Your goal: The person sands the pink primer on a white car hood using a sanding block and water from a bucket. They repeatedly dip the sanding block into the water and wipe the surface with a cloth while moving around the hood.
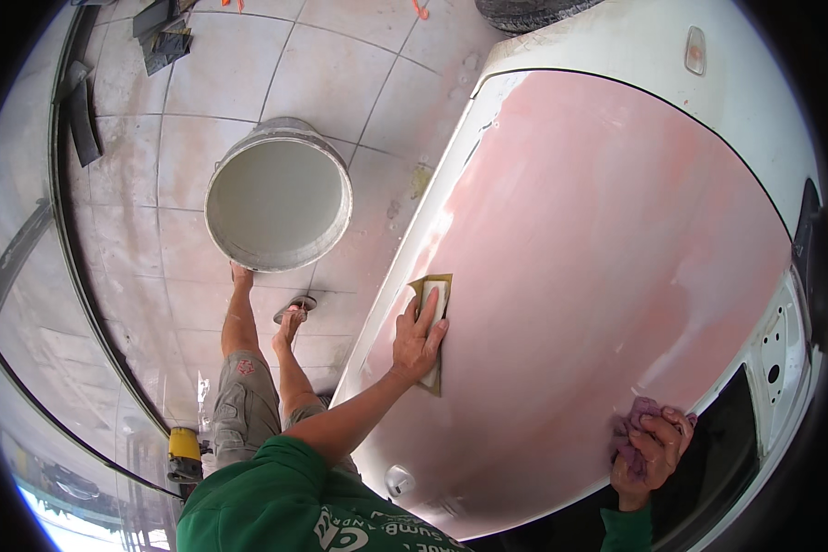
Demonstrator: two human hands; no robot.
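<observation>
A car door point(580, 230), coated in pinkish filler or primer with white edges, fills the right half of the view. My left hand point(417, 345) lies over a pale sanding block point(436, 294) near the door's lower edge, fingers along its top. Beneath the block, a sheet of olive-brown sandpaper point(435, 385) sticks out and curls up at one corner. At the door's upper edge by the window, my right hand point(651, 460) grips a bunched purple cloth point(629, 431) against the panel. The undersides of block and cloth are hidden.
A large bucket point(348, 198) of cloudy liquid stands on the tiled floor point(327, 69), left of the door. Dark scraps point(163, 41) lie far left. A glass partition point(64, 368) runs along the left side, with a yellow-and-black object point(184, 451) beside it. The door handle point(398, 480) protrudes.
</observation>
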